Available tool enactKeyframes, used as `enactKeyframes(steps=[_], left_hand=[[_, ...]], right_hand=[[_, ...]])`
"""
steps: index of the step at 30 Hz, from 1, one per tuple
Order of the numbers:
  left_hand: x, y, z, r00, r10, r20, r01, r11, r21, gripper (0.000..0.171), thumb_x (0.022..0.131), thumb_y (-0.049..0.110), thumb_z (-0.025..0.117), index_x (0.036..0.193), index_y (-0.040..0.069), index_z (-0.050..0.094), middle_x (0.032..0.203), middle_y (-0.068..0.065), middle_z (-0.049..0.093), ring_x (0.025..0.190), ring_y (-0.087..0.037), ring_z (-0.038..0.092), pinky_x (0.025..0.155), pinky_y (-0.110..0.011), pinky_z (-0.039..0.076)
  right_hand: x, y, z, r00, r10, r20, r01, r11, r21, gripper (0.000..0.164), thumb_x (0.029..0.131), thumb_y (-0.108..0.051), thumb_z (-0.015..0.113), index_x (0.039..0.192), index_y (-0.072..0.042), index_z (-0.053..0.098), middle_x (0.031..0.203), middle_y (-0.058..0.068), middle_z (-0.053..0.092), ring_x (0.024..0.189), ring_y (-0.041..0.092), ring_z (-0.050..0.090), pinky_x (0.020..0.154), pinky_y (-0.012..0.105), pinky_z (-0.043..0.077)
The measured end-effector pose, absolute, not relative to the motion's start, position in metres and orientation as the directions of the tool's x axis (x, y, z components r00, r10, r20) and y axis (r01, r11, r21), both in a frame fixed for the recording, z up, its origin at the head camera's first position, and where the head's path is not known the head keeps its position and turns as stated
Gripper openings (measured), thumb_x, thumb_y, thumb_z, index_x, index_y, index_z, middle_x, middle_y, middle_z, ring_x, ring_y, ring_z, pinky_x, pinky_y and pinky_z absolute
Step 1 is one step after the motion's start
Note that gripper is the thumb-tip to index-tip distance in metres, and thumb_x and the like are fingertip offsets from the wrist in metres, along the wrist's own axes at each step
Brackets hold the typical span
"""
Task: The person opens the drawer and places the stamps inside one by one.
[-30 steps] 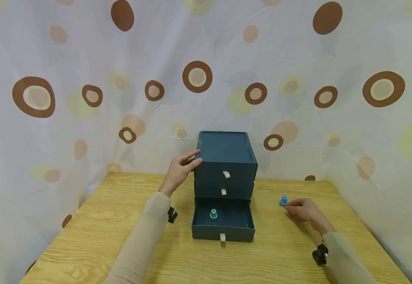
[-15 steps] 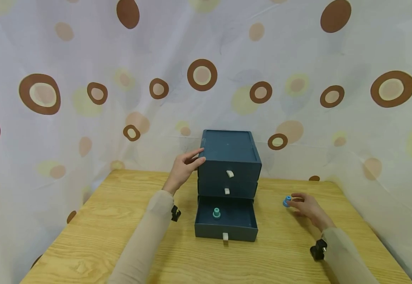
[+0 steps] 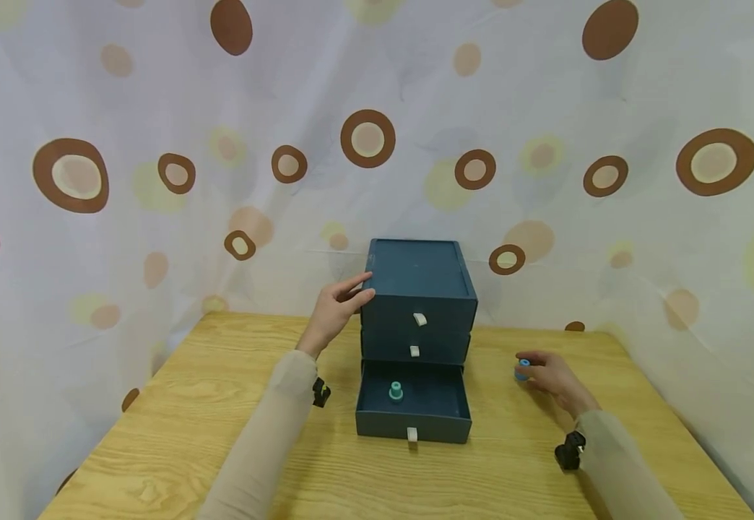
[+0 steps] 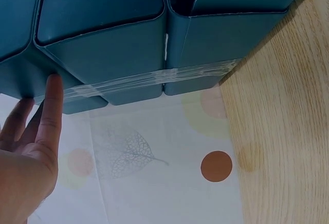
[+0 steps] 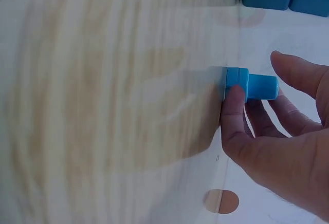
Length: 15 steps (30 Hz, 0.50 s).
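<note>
My left hand (image 3: 333,309) rests against the left side of a dark blue drawer cabinet (image 3: 416,269), its extended fingers at the upper edge and its thumb near the front corner. On the table to the right stands a small blue stepped peg (image 5: 263,87) with a wide round base. Around it curves my right hand (image 3: 554,377), one digit across the front of the base and others behind; the uppermost digit stays apart from the peg. A similar teal peg (image 3: 396,391) stands upright inside the pulled-out bottom drawer (image 3: 412,426).
Two upper drawers are closed, each with a white pull tab (image 3: 420,319). Clear tape (image 4: 154,80) runs along the cabinet's side. A wood-grain table (image 3: 234,426) lies beneath everything, with a spotted cloth (image 3: 377,202) behind it.
My right hand has shifted left and its fingers have come from beside the blue peg to around it. The peg stays in place. The left hand keeps its position on the cabinet.
</note>
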<state>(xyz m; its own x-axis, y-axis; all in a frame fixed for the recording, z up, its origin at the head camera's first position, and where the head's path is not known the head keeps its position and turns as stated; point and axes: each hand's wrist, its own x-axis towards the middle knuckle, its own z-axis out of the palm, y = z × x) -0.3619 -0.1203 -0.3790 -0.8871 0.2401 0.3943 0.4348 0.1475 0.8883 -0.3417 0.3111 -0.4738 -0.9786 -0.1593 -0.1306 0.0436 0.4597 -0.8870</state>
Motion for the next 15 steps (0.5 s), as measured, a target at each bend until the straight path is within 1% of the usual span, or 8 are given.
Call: enactKeyframes(steps=[5, 7, 8, 10, 12, 14, 15], left_hand=[[-0.3614, -0.1208, -0.3787, -0.885, 0.240, 0.399, 0.439, 0.147, 0.887, 0.046, 0.096, 0.033, 0.064, 0.141, 0.027, 0.055, 0.152, 0.002, 0.045, 0.136, -0.022, 0.048, 0.101, -0.045, 0.050], [-0.3619, -0.1208, -0.3786, -0.884, 0.245, 0.399, 0.440, 0.143, 0.886, 0.046, 0.096, 0.033, 0.064, 0.141, 0.027, 0.055, 0.152, 0.001, 0.044, 0.137, -0.023, 0.047, 0.101, -0.045, 0.050], [-0.3590, -0.1205, -0.3757, -0.882, 0.250, 0.399, 0.441, 0.142, 0.886, 0.047, 0.097, 0.031, 0.063, 0.142, 0.024, 0.054, 0.153, -0.001, 0.043, 0.138, -0.025, 0.046, 0.101, -0.046, 0.049], [-0.3592, -0.1203, -0.3755, -0.881, 0.252, 0.400, 0.443, 0.144, 0.885, 0.047, 0.097, 0.031, 0.063, 0.142, 0.024, 0.054, 0.153, -0.001, 0.043, 0.138, -0.025, 0.046, 0.101, -0.046, 0.049], [-0.3595, -0.1203, -0.3756, -0.883, 0.252, 0.397, 0.440, 0.144, 0.886, 0.047, 0.097, 0.032, 0.063, 0.142, 0.024, 0.054, 0.153, 0.000, 0.043, 0.138, -0.024, 0.046, 0.101, -0.045, 0.049], [-0.3593, -0.1207, -0.3759, -0.884, 0.247, 0.397, 0.440, 0.150, 0.886, 0.047, 0.096, 0.033, 0.064, 0.142, 0.026, 0.054, 0.152, 0.001, 0.044, 0.137, -0.023, 0.047, 0.100, -0.044, 0.051], [-0.3623, -0.1214, -0.3788, -0.884, 0.242, 0.399, 0.441, 0.152, 0.884, 0.047, 0.096, 0.035, 0.064, 0.141, 0.028, 0.055, 0.152, 0.003, 0.045, 0.136, -0.021, 0.048, 0.100, -0.044, 0.051]], right_hand=[[-0.3420, 0.3099, -0.4730, -0.981, -0.143, -0.133, 0.046, 0.491, -0.870, 0.051, 0.101, -0.018, 0.055, 0.143, 0.009, 0.042, 0.144, 0.032, 0.042, 0.117, 0.034, 0.059, 0.093, 0.040, 0.053], [-0.3419, 0.3107, -0.4731, -0.982, -0.132, -0.137, 0.053, 0.503, -0.862, 0.051, 0.101, -0.020, 0.056, 0.142, 0.009, 0.044, 0.141, 0.031, 0.046, 0.113, 0.030, 0.062, 0.091, 0.038, 0.054], [-0.3416, 0.3111, -0.4732, -0.982, -0.130, -0.139, 0.055, 0.506, -0.861, 0.052, 0.101, -0.020, 0.057, 0.142, 0.009, 0.044, 0.140, 0.030, 0.047, 0.111, 0.029, 0.063, 0.090, 0.038, 0.054], [-0.3416, 0.3118, -0.4735, -0.982, -0.128, -0.140, 0.058, 0.500, -0.864, 0.052, 0.100, -0.020, 0.058, 0.141, 0.009, 0.045, 0.138, 0.030, 0.049, 0.108, 0.025, 0.065, 0.089, 0.037, 0.054], [-0.3416, 0.3118, -0.4737, -0.982, -0.130, -0.138, 0.056, 0.496, -0.867, 0.052, 0.100, -0.020, 0.059, 0.140, 0.009, 0.046, 0.137, 0.029, 0.051, 0.106, 0.023, 0.066, 0.088, 0.036, 0.055], [-0.3415, 0.3101, -0.4743, -0.982, -0.141, -0.128, 0.046, 0.479, -0.877, 0.052, 0.099, -0.020, 0.059, 0.140, 0.009, 0.047, 0.136, 0.029, 0.052, 0.106, 0.024, 0.067, 0.088, 0.036, 0.056], [-0.3418, 0.3088, -0.4747, -0.982, -0.144, -0.122, 0.041, 0.470, -0.882, 0.051, 0.099, -0.020, 0.059, 0.140, 0.009, 0.047, 0.136, 0.029, 0.052, 0.105, 0.024, 0.067, 0.088, 0.036, 0.056]])
